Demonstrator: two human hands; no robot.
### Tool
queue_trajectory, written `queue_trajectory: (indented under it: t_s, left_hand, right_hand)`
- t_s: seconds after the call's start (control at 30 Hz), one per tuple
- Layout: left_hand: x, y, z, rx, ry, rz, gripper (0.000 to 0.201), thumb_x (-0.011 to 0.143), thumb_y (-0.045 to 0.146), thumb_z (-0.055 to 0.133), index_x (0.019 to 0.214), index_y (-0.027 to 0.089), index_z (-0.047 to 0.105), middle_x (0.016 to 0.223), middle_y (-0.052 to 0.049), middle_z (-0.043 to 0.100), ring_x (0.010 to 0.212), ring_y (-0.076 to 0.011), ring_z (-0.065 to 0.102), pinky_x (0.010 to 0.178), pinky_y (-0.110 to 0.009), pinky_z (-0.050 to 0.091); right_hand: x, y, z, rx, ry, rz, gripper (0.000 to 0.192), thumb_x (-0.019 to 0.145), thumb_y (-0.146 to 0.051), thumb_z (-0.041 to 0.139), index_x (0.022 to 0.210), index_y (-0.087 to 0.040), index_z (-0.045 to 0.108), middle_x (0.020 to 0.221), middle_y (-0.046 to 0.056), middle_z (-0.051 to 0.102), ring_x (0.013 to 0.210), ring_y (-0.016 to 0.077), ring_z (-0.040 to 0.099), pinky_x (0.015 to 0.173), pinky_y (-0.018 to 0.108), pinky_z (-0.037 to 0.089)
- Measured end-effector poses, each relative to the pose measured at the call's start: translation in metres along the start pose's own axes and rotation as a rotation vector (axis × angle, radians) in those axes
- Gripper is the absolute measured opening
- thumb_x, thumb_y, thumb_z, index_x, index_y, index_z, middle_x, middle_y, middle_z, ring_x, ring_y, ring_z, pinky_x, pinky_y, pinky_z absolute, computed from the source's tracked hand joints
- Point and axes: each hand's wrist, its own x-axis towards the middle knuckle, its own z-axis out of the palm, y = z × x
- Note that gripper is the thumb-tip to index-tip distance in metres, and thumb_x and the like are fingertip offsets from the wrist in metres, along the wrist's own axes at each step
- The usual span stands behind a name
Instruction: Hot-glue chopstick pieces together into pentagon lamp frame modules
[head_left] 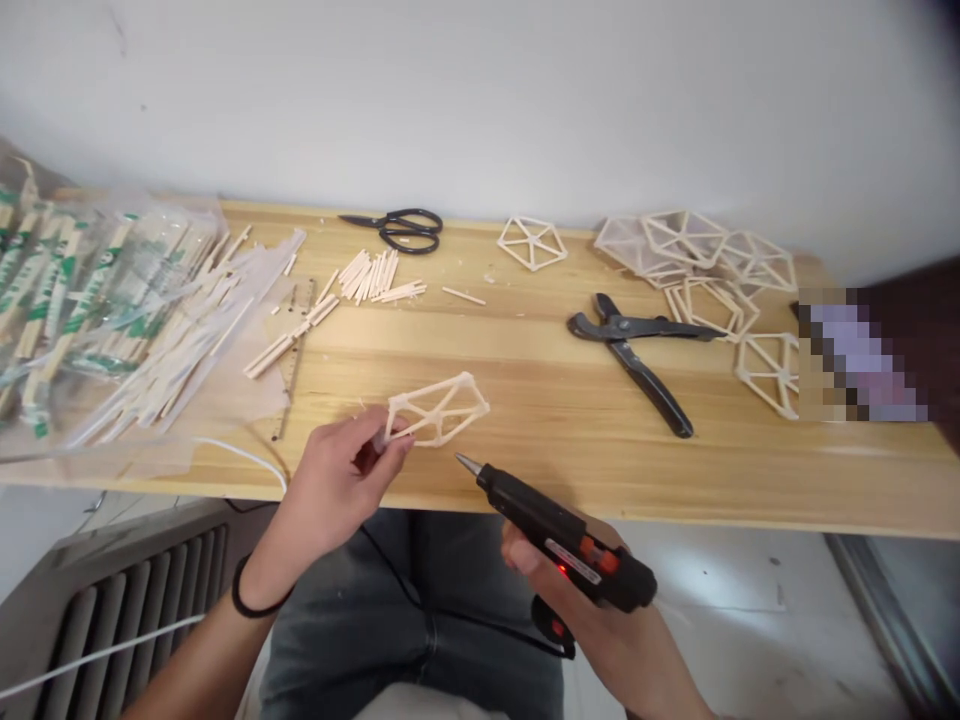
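Observation:
My left hand (345, 470) pinches the near left corner of a wooden stick frame (439, 412), a flat spoked shape tilted up off the table. Around the handle of a black hot glue gun (559, 525) my right hand (577, 610) is closed, with a small red light glowing on the gun's side. Its metal nozzle points up and left, a short gap from the frame's lower edge. The gun's cord hangs across the lap. Part of the frame's held corner is hidden by my left fingers.
Black scissors (412, 230), short cut sticks (367, 275) and a clear ruler (294, 365) lie left of centre. Packaged chopsticks (56, 300) fill the far left. Black pliers (630, 350) and several finished stick frames (686, 240) lie right, near a blurred-out object (862, 355).

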Motion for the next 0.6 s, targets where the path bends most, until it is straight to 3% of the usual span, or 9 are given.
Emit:
queue_trajectory:
  t_s: [0.17,0.37,0.6]
  left_hand:
    - [0.001,-0.002,0.0,0.013,0.023,0.045,0.021,0.1,0.029,0.064,0.084,0.018,0.073,0.062,0.002,0.062,0.052,-0.0116,0.047,0.053,-0.024,0.037]
    - [-0.001,-0.003,0.001,0.033,0.022,0.044,0.023,0.1,0.028,0.063,0.082,0.018,0.073,0.062,0.001,0.065,0.052,-0.0124,0.049,0.054,-0.025,0.038]
    - [-0.002,-0.004,0.003,0.046,0.04,0.085,0.022,0.1,0.024,0.063,0.081,0.018,0.072,0.063,0.001,0.065,0.053,-0.0119,0.05,0.053,-0.024,0.038]
  right_hand:
    - [0.016,-0.003,0.005,-0.106,0.043,-0.106,0.04,0.098,-0.046,0.068,0.071,-0.025,0.048,0.059,-0.006,0.045,0.05,0.0137,0.044,0.048,0.028,0.036]
    - [0.033,-0.013,0.015,-0.223,0.08,-0.264,0.039,0.098,-0.035,0.067,0.068,-0.025,0.044,0.06,-0.005,0.048,0.051,0.014,0.046,0.05,0.028,0.036]
    - [0.028,-0.016,0.018,-0.23,0.083,-0.28,0.039,0.099,-0.035,0.067,0.069,-0.025,0.044,0.062,-0.005,0.048,0.053,0.0137,0.047,0.05,0.028,0.035]
